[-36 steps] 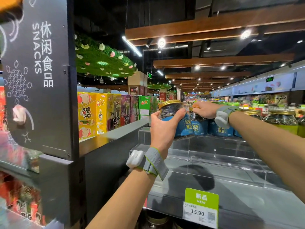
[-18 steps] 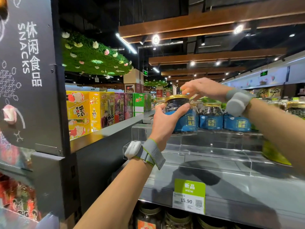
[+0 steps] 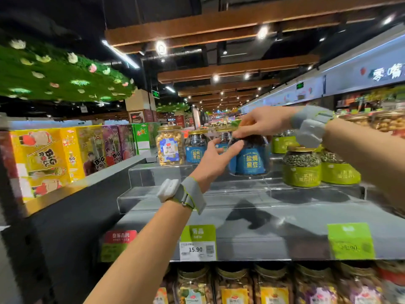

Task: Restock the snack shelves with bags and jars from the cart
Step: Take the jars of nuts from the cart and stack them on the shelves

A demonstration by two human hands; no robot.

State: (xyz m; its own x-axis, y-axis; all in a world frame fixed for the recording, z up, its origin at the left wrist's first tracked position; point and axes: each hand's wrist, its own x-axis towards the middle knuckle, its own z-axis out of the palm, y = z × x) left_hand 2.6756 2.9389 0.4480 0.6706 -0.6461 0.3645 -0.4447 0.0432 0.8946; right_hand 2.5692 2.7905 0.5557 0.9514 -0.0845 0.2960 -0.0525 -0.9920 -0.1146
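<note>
A blue-labelled jar of black beans (image 3: 249, 162) stands on the upper step of the clear acrylic riser (image 3: 166, 172) on the top shelf. My right hand (image 3: 262, 123) reaches in from the right and pinches the jar's top, hiding the lid. My left hand (image 3: 215, 156) is just left of the jar with its fingers spread; the fingertips touch the jar's upper side without wrapping it. Another blue-labelled jar (image 3: 196, 148) stands behind and to the left.
A cashew jar (image 3: 169, 145) stands at the riser's left end, and green-labelled seed jars (image 3: 301, 168) stand to the right. Big Roll boxes (image 3: 43, 159) line the left partition. Price tags (image 3: 198, 242) hang on the shelf edge. Several jars (image 3: 232, 284) fill the shelf below.
My left hand gripped the blue-labelled jar in the air; now the jar rests on the riser and that hand's fingers have spread. My right hand came down onto the jar's top.
</note>
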